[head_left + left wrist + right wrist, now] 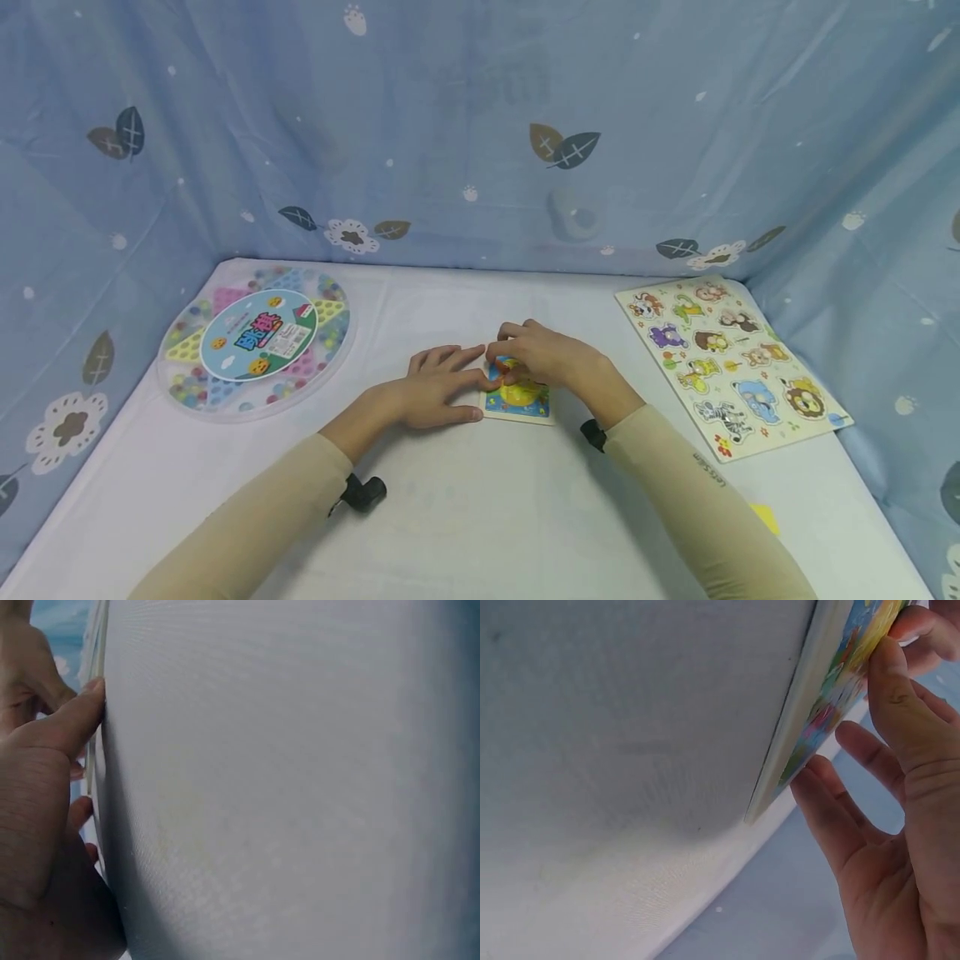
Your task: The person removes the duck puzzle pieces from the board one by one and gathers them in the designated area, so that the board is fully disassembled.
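Observation:
A small square picture puzzle (517, 410) lies flat on the white table in the head view, showing a yellow figure on a blue ground. My left hand (442, 387) rests at its left side with fairly straight fingers, the thumb at the near left corner. From the right, my right hand (551, 354) reaches over the puzzle with bent fingers. Its thumb and forefinger pinch a small orange-red puzzle piece (506, 365) at the upper left, mostly covered by the fingers. In the right wrist view the right thumb (900, 697) touches the picture's yellow part.
To the left lies a round, clear-rimmed board game (258, 335) with coloured beads. An animal peg puzzle board (720, 354) is at the right. Something yellow (765, 518) shows partly behind the right sleeve. Blue patterned cloth (465, 142) hangs around the table's back and sides.

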`<state>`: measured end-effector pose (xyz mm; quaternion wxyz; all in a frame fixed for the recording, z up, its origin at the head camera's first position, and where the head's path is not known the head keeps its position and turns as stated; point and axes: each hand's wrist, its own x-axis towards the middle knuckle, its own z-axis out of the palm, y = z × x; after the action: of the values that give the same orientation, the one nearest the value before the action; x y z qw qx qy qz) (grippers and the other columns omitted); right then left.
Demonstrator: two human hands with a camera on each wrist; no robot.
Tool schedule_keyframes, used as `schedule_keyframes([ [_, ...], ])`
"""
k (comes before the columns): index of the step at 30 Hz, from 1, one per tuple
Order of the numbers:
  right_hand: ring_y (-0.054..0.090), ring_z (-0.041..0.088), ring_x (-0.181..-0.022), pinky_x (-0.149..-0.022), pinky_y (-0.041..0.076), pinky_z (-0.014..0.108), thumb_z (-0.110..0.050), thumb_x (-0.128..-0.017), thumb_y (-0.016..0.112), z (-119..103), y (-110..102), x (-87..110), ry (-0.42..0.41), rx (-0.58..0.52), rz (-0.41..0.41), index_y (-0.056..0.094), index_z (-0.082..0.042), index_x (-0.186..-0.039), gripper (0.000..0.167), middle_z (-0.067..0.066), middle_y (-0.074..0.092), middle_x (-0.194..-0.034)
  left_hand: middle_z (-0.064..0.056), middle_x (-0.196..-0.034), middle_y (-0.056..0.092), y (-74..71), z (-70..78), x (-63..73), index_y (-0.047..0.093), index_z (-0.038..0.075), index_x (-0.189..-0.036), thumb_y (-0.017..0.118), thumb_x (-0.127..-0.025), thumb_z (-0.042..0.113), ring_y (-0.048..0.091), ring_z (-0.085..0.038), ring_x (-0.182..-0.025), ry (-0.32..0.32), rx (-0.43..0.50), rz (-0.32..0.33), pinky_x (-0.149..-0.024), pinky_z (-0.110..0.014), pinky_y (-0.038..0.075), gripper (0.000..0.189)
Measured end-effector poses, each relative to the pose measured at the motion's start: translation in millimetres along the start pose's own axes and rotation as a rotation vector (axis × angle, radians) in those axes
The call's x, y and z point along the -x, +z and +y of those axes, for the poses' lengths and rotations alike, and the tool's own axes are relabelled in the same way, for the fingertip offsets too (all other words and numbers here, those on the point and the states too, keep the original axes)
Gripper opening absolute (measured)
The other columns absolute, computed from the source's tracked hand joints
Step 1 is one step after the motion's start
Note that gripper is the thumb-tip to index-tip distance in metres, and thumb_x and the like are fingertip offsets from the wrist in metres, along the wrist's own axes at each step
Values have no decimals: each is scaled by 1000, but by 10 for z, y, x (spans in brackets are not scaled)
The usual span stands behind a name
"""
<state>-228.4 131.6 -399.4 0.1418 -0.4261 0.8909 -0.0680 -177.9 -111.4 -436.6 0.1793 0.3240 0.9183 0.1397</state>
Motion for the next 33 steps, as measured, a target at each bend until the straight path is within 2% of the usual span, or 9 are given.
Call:
schedule_keyframes([
  [4, 56, 25, -109, -97, 51, 42, -32, -96, 73, 10, -6, 14, -4, -32, 17, 66, -30, -118, 24, -4, 58, -128, 1, -174, 4, -8, -3, 2, 51, 48, -143, 52, -100, 64, 6, -40, -156, 2, 4, -5, -116, -69, 11, 45],
  [11, 62, 18, -107, -98, 52, 40, -20, -97, 72, 48, 1, 84, -41, -179, 88, 68, -21, -119, 23, -5, 63, -120, 1, -174, 4, -29, -9, 6, 52, 48, -141, 53, -100, 62, 5, -40, -156, 19, -1, -2, -115, -69, 12, 44],
  [17, 59, 17, -112, -106, 47, 40, -14, -99, 70, 37, 55, 99, -19, -197, 94, 70, -20, -117, 19, -7, 68, -117, 0, -174, 4, -30, -20, 23, 52, 47, -143, 54, -101, 59, 5, -41, -156, 37, 15, 5, -115, -70, 11, 44],
  [24, 56, 20, -129, -113, 43, 44, -16, -101, 68, 3, 73, 85, 41, -236, 76, 62, -17, -141, 41, -2, 65, -135, 2, -174, 3, -24, -23, 28, 50, 47, -146, 54, -101, 59, 6, -42, -156, 34, 17, 17, -115, -70, 11, 47],
  [27, 58, 19, -124, -110, 45, 42, -18, -101, 68, 6, 80, 74, 44, -217, 79, 65, -14, -137, 36, -1, 65, -129, 2, -174, 4, -10, -26, 24, 50, 48, -145, 54, -101, 60, 6, -42, -156, 37, 17, 19, -115, -70, 12, 46],
  [33, 58, 15, -110, -104, 49, 36, -17, -100, 70, 21, 105, 56, 66, -206, 105, 74, -14, -116, 17, -4, 65, -113, 0, -174, 5, 10, -31, 9, 51, 48, -144, 54, -100, 60, 7, -41, -156, 37, 24, 26, -115, -70, 12, 45],
])
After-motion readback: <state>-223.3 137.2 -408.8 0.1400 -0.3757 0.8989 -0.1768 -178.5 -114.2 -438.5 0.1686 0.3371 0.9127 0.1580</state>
